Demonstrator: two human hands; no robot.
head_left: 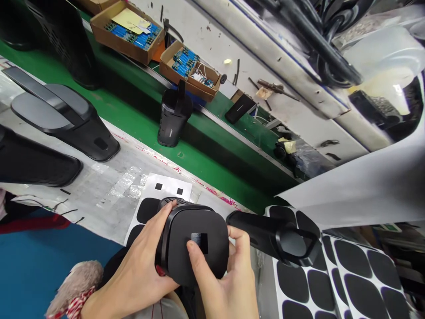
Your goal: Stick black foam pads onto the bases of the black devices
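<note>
My left hand wraps round the left side of a black plastic housing and holds it with its flat underside facing me. My right hand supports the housing from below and right, its thumb pressing a small black square pad onto the middle of that underside. A long black handle part sticks out to the right of the housing. Under the housing lies a white sheet with black pads.
Sheets of black rounded pads lie at the right. Black housings rest at the left. A black unit stands on the green conveyor belt. Cardboard boxes of blue parts sit beyond it.
</note>
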